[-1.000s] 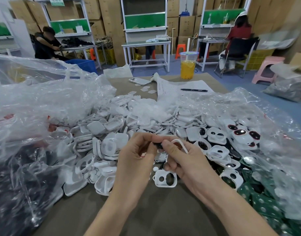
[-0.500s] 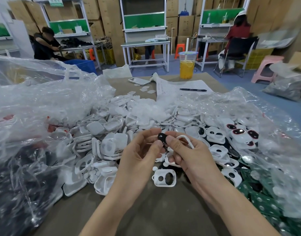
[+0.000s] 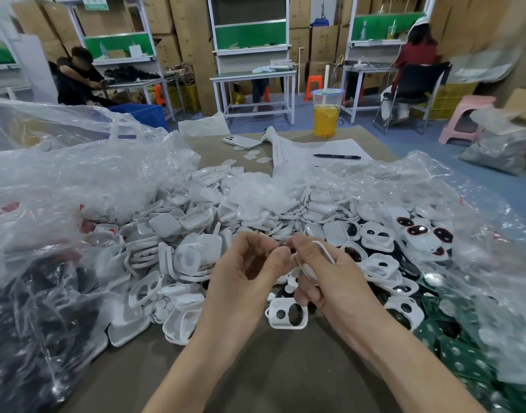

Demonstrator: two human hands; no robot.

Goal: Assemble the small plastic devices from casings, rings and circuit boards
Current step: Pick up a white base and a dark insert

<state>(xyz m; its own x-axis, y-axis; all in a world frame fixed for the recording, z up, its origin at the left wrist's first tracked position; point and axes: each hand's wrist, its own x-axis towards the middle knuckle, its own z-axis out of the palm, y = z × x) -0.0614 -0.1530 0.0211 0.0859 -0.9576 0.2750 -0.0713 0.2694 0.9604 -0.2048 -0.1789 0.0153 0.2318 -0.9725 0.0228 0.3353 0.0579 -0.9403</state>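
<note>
Head view. The right hand (image 3: 324,275) holds a thin white ring (image 3: 325,249), its fingers curled round the ring's near side while the far side loops over the knuckles. The left hand (image 3: 250,272) is curled, thumb and forefinger meeting the right fingertips; whether it pinches the ring or some small part between them cannot be told. Just below the right hand, a white casing (image 3: 287,315) with two holes lies flat on the brown table (image 3: 270,368). Beyond and to the left of both hands spreads a heap of white casings (image 3: 196,222), bordered by a clear plastic bag (image 3: 62,174). To the right of the right hand lie green circuit boards (image 3: 452,353). Well beyond the hands stand a cup of yellow drink (image 3: 327,114), a pen (image 3: 336,156) on a paper sheet (image 3: 300,150), and a phone (image 3: 241,141).
</note>
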